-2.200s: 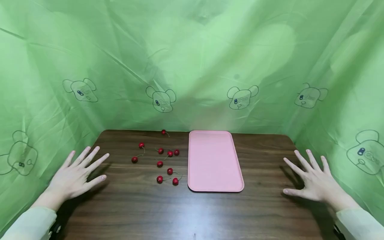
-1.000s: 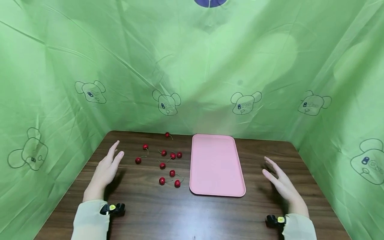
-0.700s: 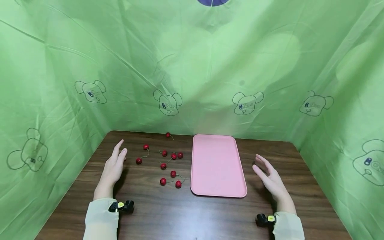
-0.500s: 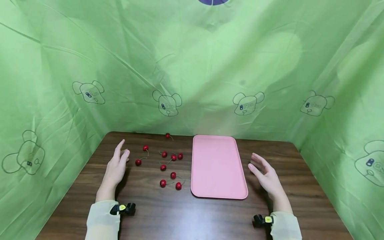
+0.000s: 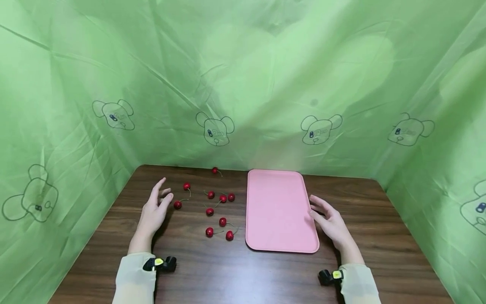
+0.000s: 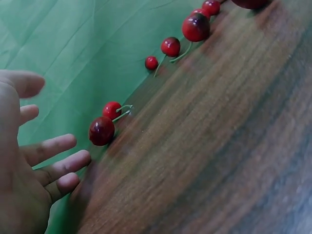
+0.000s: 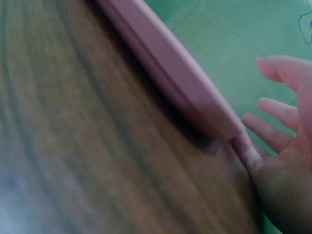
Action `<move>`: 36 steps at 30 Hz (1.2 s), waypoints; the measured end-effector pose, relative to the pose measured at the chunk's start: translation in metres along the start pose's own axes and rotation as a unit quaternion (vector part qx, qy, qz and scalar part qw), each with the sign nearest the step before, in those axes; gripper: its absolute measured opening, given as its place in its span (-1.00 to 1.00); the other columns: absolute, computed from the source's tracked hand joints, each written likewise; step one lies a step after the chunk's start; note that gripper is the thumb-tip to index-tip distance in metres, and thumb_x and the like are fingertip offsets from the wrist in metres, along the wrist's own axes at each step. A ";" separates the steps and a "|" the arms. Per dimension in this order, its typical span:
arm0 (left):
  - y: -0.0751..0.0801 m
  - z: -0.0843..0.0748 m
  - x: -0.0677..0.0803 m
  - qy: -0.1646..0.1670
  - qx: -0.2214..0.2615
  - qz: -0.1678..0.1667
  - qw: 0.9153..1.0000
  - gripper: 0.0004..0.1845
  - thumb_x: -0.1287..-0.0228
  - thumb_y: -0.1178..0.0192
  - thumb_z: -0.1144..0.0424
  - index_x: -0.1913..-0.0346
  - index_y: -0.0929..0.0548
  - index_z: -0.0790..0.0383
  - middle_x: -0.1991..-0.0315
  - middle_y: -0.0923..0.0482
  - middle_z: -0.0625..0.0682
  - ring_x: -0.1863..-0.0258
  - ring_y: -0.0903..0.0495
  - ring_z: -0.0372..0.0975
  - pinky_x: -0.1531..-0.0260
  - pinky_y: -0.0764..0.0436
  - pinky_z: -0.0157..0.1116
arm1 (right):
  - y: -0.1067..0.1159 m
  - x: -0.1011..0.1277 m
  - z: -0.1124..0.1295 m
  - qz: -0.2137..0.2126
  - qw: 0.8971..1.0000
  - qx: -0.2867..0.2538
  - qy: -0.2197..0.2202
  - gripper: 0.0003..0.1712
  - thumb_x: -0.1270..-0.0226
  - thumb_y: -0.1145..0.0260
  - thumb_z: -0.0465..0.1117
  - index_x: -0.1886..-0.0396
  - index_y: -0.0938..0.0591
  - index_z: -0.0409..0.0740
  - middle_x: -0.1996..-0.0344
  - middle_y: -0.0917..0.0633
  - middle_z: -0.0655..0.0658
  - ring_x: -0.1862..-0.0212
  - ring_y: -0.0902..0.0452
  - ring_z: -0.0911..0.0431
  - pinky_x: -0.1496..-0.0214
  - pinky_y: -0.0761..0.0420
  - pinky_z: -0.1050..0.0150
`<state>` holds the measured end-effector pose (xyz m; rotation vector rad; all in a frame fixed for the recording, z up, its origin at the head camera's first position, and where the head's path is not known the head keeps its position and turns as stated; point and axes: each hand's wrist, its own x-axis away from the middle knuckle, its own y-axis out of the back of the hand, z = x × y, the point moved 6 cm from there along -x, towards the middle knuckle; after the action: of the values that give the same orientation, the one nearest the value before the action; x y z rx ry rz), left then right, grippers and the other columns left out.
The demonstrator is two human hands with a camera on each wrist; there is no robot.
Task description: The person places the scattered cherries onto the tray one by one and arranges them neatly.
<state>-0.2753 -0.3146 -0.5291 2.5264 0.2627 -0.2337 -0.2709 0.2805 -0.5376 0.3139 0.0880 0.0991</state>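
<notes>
Both hands have moved inward: the left hand, fingers relaxed and empty, nears a cherry; the right hand, grip released, reaches the tray edge.

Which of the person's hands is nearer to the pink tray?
Right. The right hand is at the pink tray's right edge, fingers at its rim. The left hand is across the scattered cherries, well apart from the tray.
</notes>
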 end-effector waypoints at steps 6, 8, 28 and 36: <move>0.000 0.004 0.000 0.002 0.010 0.001 1.000 -0.38 -0.71 -0.13 0.21 -0.71 -0.30 -0.03 -0.41 -0.61 0.26 -0.12 -0.65 0.03 -0.11 -0.51 -0.20 | -0.001 0.000 -0.005 -0.004 1.000 0.025 -0.010 -0.34 -0.66 -0.35 -0.22 -0.62 -0.44 -0.28 -0.50 -0.53 -0.36 -0.29 -0.59 0.17 -0.12 -0.60 0.51; -0.001 0.006 -0.002 -0.001 0.004 -0.002 1.000 -0.38 -0.68 -0.16 0.26 -0.69 -0.35 -0.03 -0.40 -0.62 0.24 -0.07 -0.67 -0.04 -0.01 -0.52 -0.36 | -0.001 -0.001 -0.006 -0.008 0.999 0.036 -0.016 -0.35 -0.66 -0.35 -0.20 -0.62 -0.45 -0.26 -0.50 -0.55 -0.34 -0.30 -0.60 0.10 -0.11 -0.59 0.51; -0.006 0.009 -0.001 -0.024 -0.034 0.040 0.998 -0.57 -0.58 -0.31 0.31 -0.43 -0.67 0.13 -0.16 -0.79 0.12 0.15 -0.63 -0.29 0.19 -0.55 -0.40 | -0.002 -0.001 -0.004 -0.022 0.996 0.068 -0.055 -0.45 -0.65 -0.31 -0.33 -0.55 -0.53 -0.30 -0.29 -0.69 -0.40 -0.29 -0.61 -0.08 -0.07 -0.57 0.48; -0.009 0.011 -0.001 -0.030 -0.012 0.046 0.998 -0.63 -0.48 -0.39 0.37 -0.29 -0.75 0.23 0.00 -0.82 0.16 0.25 -0.63 -0.34 0.23 -0.55 -0.43 | 0.001 -0.002 -0.013 -0.021 0.996 0.075 -0.049 -0.44 -0.66 -0.32 -0.28 -0.56 -0.53 -0.24 -0.28 -0.70 -0.38 -0.29 -0.61 -0.09 -0.09 -0.57 0.46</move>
<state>-0.2797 -0.3137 -0.5421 2.4959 0.1251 -0.2694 -0.2746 0.2849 -0.5493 0.4668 0.0047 0.0356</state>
